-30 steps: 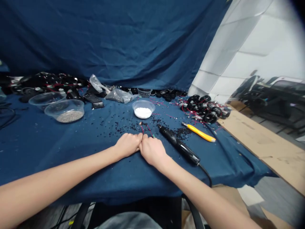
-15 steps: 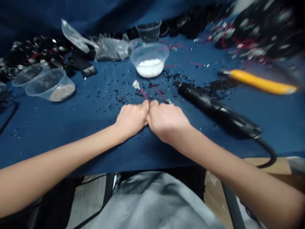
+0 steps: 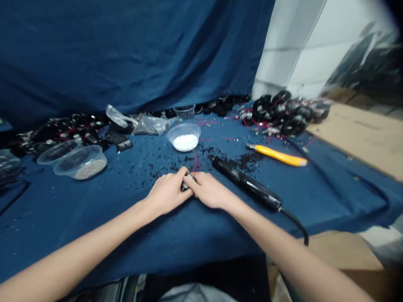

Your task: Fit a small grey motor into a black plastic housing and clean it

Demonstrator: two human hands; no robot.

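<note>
My left hand (image 3: 168, 192) and my right hand (image 3: 210, 191) rest side by side on the blue cloth (image 3: 94, 209), fingertips meeting. Between them they pinch a small grey part (image 3: 186, 184) with thin red wires (image 3: 196, 163) running away from it toward the far side. Both hands have curled fingers closed on that piece. Small black bits (image 3: 163, 165) lie scattered just beyond my fingers. A black pen-shaped tool (image 3: 248, 184) with a cable lies right of my right hand.
A clear bowl of white granules (image 3: 184, 137) sits past my hands. Two clear bowls (image 3: 80, 161), one with grey grains, stand at left. A yellow-handled knife (image 3: 278, 155) and a heap of black round parts with red wires (image 3: 283, 113) lie right. Plastic bags (image 3: 141, 122) lie behind.
The camera has lifted and pulled back from a close, downward look. My hands stay together at the same spot; the small part now shows between my fingertips.
</note>
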